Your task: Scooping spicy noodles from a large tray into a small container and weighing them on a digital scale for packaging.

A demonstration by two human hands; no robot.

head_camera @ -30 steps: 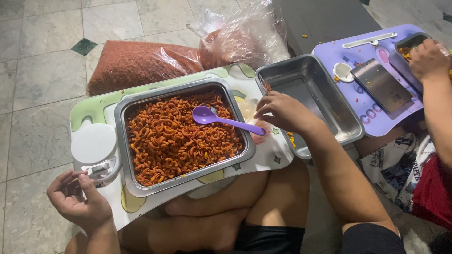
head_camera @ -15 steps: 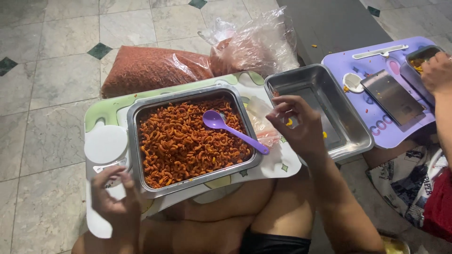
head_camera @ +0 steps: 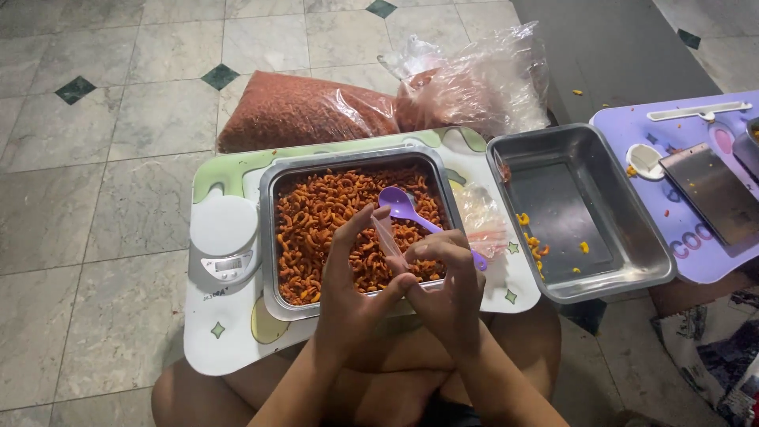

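A steel tray [head_camera: 273,237] full of orange-red curled macaroni snacks [head_camera: 324,213] rests on a white and green lap table [head_camera: 229,340]. A purple spoon [head_camera: 398,203] lies in the snacks. My left hand [head_camera: 348,292] and my right hand [head_camera: 449,289] meet over the tray's near edge. Together they pinch a small clear plastic bag [head_camera: 385,236] that stands up between the fingers. More clear bags [head_camera: 478,215] lie on the table just right of the tray.
A small white scale [head_camera: 224,237] sits left of the tray. An almost empty steel tray [head_camera: 632,261] with a few crumbs stands to the right, then a purple table [head_camera: 688,245] with a scraper. Two big plastic sacks of snacks [head_camera: 308,111] lie behind on the tiled floor.
My left hand left the scale and moved right; my right hand came in from the tray's right side. Both now hold a clear bag over the tray's front.
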